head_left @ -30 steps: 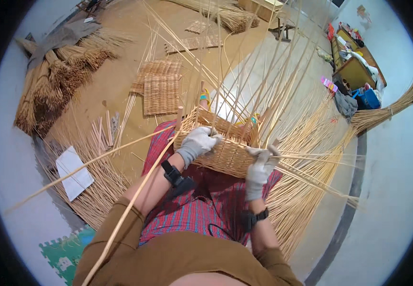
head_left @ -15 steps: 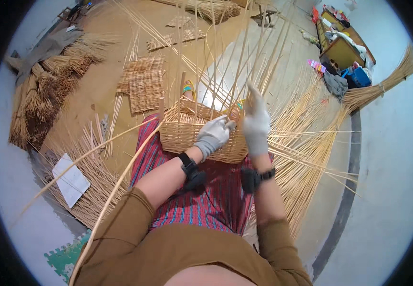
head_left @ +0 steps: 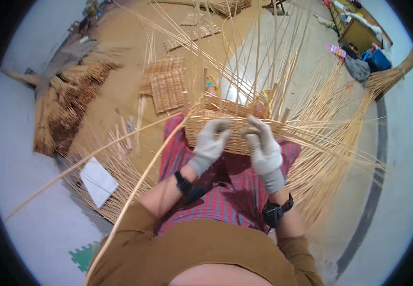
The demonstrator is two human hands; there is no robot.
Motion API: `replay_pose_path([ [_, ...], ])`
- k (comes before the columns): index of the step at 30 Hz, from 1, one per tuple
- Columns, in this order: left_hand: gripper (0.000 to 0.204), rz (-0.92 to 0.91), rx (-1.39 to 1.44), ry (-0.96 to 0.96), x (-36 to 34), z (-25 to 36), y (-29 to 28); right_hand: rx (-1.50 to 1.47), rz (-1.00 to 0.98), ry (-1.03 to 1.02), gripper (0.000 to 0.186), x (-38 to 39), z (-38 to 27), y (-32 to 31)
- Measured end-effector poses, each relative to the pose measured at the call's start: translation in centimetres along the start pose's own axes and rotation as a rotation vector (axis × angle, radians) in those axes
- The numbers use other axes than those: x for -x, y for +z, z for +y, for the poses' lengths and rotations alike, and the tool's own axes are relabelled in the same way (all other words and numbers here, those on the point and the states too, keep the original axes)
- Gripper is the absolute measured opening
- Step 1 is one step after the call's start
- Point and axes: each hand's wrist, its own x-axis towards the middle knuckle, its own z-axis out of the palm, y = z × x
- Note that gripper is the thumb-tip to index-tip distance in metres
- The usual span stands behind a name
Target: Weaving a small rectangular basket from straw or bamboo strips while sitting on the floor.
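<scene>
On my lap rests a half-woven wicker basket (head_left: pixel 225 139) of tan willow, its upright stakes rising from the walls and its far side partly hidden by the near one. My left hand (head_left: pixel 209 145), in a whitish knit glove, is at the basket's near wall with fingers curved and the thumb apart; nothing shows in it. Further right, my gloved right hand (head_left: pixel 266 155) is raised before the same wall, its fingers spread apart and seemingly holding nothing. Two long willow rods (head_left: pixel 144 174) run from the basket's left corner back past my left arm. Thinner rods (head_left: pixel 330 136) stick out to the right.
Woven wicker panels (head_left: pixel 166 88) lie on the floor beyond my left knee. A large heap of loose rods (head_left: pixel 323 181) spreads at the right, bundled straw (head_left: pixel 68 105) at the left. A white sheet (head_left: pixel 98 182) lies on rods nearby. A blue bag (head_left: pixel 377 59) is far right.
My right hand has come down from among the tall stakes to the basket's near wall. My left hand has left the rim and loosened. The view has shifted, moving the scene rightward.
</scene>
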Motion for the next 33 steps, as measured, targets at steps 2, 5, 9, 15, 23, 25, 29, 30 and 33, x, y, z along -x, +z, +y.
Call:
replay_pose_path([
  [2, 0.016, 0.402, 0.025, -0.216, 1.1, -2.0, -4.8, 0.006, -0.057, -0.514, 0.043, -2.3, -3.8, 5.4],
  [5, 0.046, 0.292, 0.685, 0.095, 1.2, -4.7, -7.7, 0.141, -0.597, -0.863, 0.051, -4.6, -8.1, 11.0],
  [9, 0.052, -0.103, 0.537, -0.066, -2.9, -7.1, -9.1, 0.167, -0.172, -0.627, 0.046, -6.4, -7.2, 10.5],
  [15, 0.052, -0.07, 0.114, -0.078, -4.8, -9.2, -9.5, -0.505, 0.442, 0.269, 0.024, -7.5, 4.5, 3.5],
  [23, 0.026, 0.186, -0.428, 0.115, -0.5, -0.4, -7.1, -0.602, 0.4, 0.24, 0.027, -5.6, 6.8, 3.4],
  [25, 0.03, -0.066, -0.454, -0.103, -3.4, 0.5, -6.9, -0.565, 0.408, 0.364, 0.027, -6.8, 4.1, 3.5],
  [29, 0.035, -0.268, -0.558, -0.123, -6.1, -1.2, -6.4, 0.2, 0.139, 0.097, 0.049, -12.8, -1.5, 6.1],
  [30, 0.035, -0.208, -0.6, -0.106, -5.8, -1.8, -6.0, 0.482, -0.015, -0.045, 0.058, -14.8, -2.2, 7.3],
  [33, 0.038, -0.124, -0.656, -0.097, -5.1, -3.2, -5.3, 0.995, 0.073, -0.427, 0.06, -19.4, -2.1, 10.0],
])
